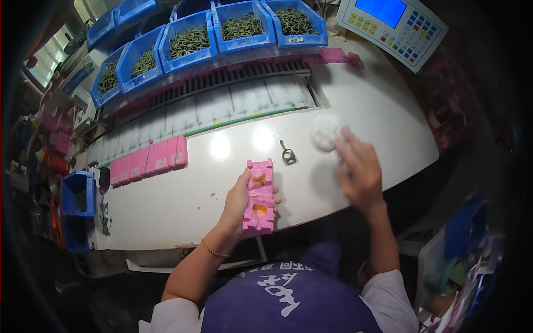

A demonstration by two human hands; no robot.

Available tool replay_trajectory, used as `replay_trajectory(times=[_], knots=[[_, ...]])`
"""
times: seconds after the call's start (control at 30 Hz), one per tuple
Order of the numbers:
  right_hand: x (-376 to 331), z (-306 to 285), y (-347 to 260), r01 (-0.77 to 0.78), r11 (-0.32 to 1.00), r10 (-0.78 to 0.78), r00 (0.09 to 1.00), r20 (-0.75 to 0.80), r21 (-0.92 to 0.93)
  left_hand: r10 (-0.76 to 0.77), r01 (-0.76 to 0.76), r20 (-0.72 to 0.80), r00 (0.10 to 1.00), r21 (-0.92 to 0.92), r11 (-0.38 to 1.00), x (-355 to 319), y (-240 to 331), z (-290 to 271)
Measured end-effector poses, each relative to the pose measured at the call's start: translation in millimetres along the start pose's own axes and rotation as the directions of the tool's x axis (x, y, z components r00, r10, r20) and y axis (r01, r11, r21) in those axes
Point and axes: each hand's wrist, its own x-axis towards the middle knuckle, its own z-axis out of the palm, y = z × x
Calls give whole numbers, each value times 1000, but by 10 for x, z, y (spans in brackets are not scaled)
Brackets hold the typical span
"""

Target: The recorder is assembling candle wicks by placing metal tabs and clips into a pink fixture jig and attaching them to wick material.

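Note:
My left hand [239, 201] is wrapped round a pink block [260, 191], held upright over the table's near edge. Hollows with yellowish insides show in the block's face. To the right, my right hand [360, 169] is smeared by motion. Its fingertips overlap the edge of a round white pad or pouch [326, 132], also blurred; whether they grip it I cannot tell. Its thumb looks apart from the fingers. Between the two hands, a small dark greenish metal piece [288, 156], a ring with a thin stem, lies on the white table [311, 194].
Blue bins [191, 54] full of small greenish metal pieces line the back. Before them runs a dark slatted grille [222, 83]. Pink blocks [150, 161] stand in a row at left. A control panel [391, 28] is at back right, and a blue bin [78, 194] at far left.

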Motion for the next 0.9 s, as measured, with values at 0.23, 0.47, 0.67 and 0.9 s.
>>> replay_trajectory(times=[0.23, 0.47, 0.67, 0.9], knots=[[-29, 335, -432, 342, 919, -368, 923, 112, 194, 75, -88, 122, 990, 106, 990, -127, -27, 69], [179, 168, -460, 10, 861, -94, 986, 141, 508, 360, -339, 7, 933, 354, 872, -177, 12, 89], [114, 331, -530, -65, 852, -88, 960, 266, 519, 553, -503, 89, 828, 552, 665, -145, -87, 41], [-52, 141, -711, 27, 833, -45, 999, 18, 552, 538, -516, 26, 842, 329, 791, -18, 55, 30]])
